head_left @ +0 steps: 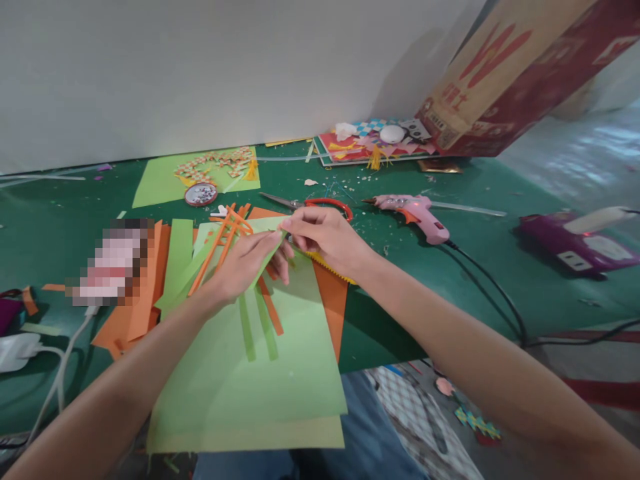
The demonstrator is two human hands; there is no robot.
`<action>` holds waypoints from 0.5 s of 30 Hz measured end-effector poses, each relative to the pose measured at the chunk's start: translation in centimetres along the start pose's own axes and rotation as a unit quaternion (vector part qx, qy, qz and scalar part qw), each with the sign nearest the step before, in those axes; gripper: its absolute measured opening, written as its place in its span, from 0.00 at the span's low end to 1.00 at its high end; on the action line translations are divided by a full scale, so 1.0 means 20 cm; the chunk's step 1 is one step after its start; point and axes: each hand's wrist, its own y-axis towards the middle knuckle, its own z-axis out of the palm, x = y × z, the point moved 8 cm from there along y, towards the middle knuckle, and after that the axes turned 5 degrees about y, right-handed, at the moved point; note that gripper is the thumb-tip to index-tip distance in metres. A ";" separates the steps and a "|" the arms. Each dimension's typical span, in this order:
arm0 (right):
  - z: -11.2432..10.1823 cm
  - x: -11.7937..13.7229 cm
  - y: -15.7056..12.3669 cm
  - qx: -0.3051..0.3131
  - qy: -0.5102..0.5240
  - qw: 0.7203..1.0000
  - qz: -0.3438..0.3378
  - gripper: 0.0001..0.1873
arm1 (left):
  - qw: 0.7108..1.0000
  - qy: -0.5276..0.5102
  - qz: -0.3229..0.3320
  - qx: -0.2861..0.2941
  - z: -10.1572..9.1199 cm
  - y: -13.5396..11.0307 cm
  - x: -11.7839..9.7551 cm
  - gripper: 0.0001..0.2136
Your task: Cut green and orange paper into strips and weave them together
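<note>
Between my two hands is a narrow green paper strip (268, 257). My left hand (249, 261) has its thumb and fingers closed on the strip, palm turned inward. The fingertips of my right hand (325, 235) pinch the strip's upper end, close to the left fingertips. Both hands are above light green paper sheets (280, 393). Loose orange strips (271, 307) and green strips (246, 327) lie on the sheets under my left hand. More orange strips (220, 243) are just left of it. Red-handled scissors (327, 202) rest beyond my right hand.
A pink glue gun (415, 212) with a black cord lies right on the green table (470, 280). Orange paper (145, 293) and a blurred phone-like object (110, 263) are left. Behind stand a round tin (201, 194), woven paper pieces (220, 163) and a paper bag (500, 73).
</note>
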 end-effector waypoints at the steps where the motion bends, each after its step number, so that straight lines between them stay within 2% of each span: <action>1: 0.00 0.00 0.00 0.003 0.004 1.000 0.001 0.21 | 1.000 -0.013 -0.002 0.003 0.00 0.00 0.00 0.16; 10: 0.01 0.00 0.00 0.005 0.012 1.000 -0.002 0.21 | 0.999 -0.041 0.030 0.001 -0.01 0.01 0.00 0.16; 15: 0.00 -0.01 0.01 -0.001 0.023 1.000 0.007 0.16 | 0.999 -0.028 0.040 -0.013 -0.02 0.00 -0.02 0.16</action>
